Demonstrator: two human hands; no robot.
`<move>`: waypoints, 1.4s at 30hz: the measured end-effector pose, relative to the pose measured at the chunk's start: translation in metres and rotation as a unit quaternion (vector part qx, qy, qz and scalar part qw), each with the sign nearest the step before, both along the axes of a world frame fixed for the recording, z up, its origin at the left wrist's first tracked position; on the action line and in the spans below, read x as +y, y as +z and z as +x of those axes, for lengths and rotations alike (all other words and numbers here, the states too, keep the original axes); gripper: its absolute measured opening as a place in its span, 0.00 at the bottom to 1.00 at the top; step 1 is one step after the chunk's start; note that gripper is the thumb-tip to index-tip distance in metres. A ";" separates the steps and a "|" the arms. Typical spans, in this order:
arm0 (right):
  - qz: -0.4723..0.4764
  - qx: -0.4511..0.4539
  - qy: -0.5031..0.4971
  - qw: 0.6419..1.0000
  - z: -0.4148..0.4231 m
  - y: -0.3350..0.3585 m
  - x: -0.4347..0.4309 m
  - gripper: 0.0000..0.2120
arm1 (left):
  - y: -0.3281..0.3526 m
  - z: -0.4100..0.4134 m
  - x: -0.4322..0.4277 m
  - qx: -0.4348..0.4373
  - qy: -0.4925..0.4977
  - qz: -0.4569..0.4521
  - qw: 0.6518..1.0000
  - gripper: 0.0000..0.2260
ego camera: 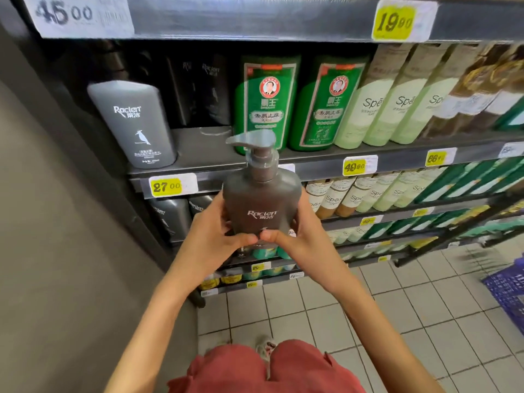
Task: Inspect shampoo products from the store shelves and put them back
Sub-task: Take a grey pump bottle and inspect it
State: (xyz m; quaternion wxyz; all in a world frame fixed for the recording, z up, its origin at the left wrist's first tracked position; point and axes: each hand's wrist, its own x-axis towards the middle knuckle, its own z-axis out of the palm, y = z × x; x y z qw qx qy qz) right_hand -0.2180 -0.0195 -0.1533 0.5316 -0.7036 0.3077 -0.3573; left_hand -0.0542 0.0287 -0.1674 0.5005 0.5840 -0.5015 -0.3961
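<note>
One head-worn wide-angle view, facing forward and down. Fingers [241,238] close up, mid-frame; shelves [402,163] just beyond the fingers, tiled floor [312,321] below them.

There are two hands, a left hand [211,234] and a right hand [297,236], with one dark pump bottle [262,199] between them. The shelf [312,158] behind carries one grey Raclen bottle [136,123], two green bottles [266,106] and three pale Spē bottles [368,103]; the brown bottles [476,89] farther right are too blurred to count. Its edge bears three yellow price tags [166,186]. The upper edge shows two tags: one white tag [76,14] and one yellow tag [395,21]. One blue basket [507,285] stands at right.
</note>
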 end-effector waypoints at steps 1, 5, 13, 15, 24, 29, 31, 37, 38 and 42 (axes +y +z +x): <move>-0.010 -0.004 -0.001 1.000 -0.001 0.000 0.001 0.29 | -0.001 -0.003 0.000 0.008 0.007 -0.007 1.000 0.29; -0.033 -0.006 0.006 0.999 -0.004 0.005 0.001 0.30 | 0.004 -0.008 0.001 0.043 0.020 -0.022 0.999 0.27; 0.081 0.055 0.025 0.995 0.000 0.021 -0.008 0.20 | 0.028 0.003 0.019 0.095 -0.045 0.008 0.994 0.19; 0.174 0.054 0.046 0.982 0.005 0.024 -0.009 0.15 | 0.032 -0.002 0.023 0.158 -0.036 0.066 0.985 0.21; 0.249 0.085 0.080 0.961 0.015 0.026 -0.006 0.13 | 0.037 -0.004 0.032 0.168 0.016 0.128 0.977 0.26; 0.199 0.003 0.067 0.978 0.022 0.017 -0.003 0.17 | 0.031 0.001 0.030 0.074 0.124 0.064 0.987 0.14; 0.177 -0.019 0.039 0.983 0.033 0.021 -0.006 0.15 | 0.032 0.004 0.023 0.074 0.175 0.043 0.981 0.16; 0.091 -0.025 -0.048 0.994 0.076 0.041 -0.030 0.14 | 0.045 0.022 -0.007 -0.111 0.263 -0.015 0.958 0.18; 0.076 -0.023 -0.063 0.995 0.083 0.045 -0.035 0.16 | 0.047 0.026 -0.011 -0.143 0.269 -0.022 0.952 0.20; 0.020 -0.014 -0.109 0.994 0.107 0.053 -0.050 0.22 | 0.049 0.032 -0.025 -0.127 0.294 -0.052 0.946 0.21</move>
